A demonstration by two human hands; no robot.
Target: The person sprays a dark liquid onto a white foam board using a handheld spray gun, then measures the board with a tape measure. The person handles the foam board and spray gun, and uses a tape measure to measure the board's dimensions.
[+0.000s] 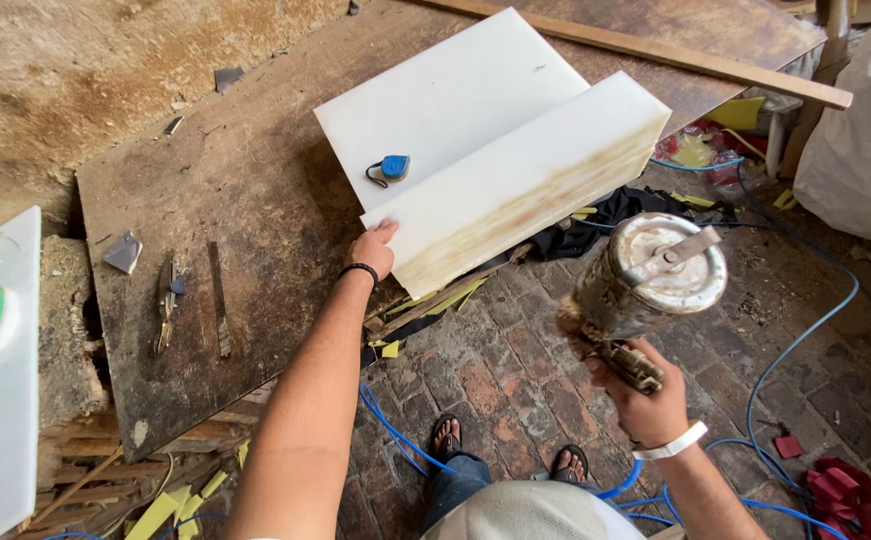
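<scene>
My left hand (pixel 373 250) rests fingers together on the near corner of the white L-shaped panel (pixel 515 180), whose long axis runs up-right across the bench (pixel 225 200). My right hand (pixel 645 400) is clenched around the spray gun (pixel 645 285), cup upward.

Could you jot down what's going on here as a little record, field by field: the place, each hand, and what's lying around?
Setting: rough wooden board over a brick floor
Left hand: pressed on the corner of an L-shaped white panel, steadying it
Right hand: grips a spray gun with a metal cup, held in the air beside the panel
On the panel: small blue tape measure
On the board: hand tools
On the floor: blue hose, yellow scraps
Stains: brownish streaks on the panel's upright face
</scene>
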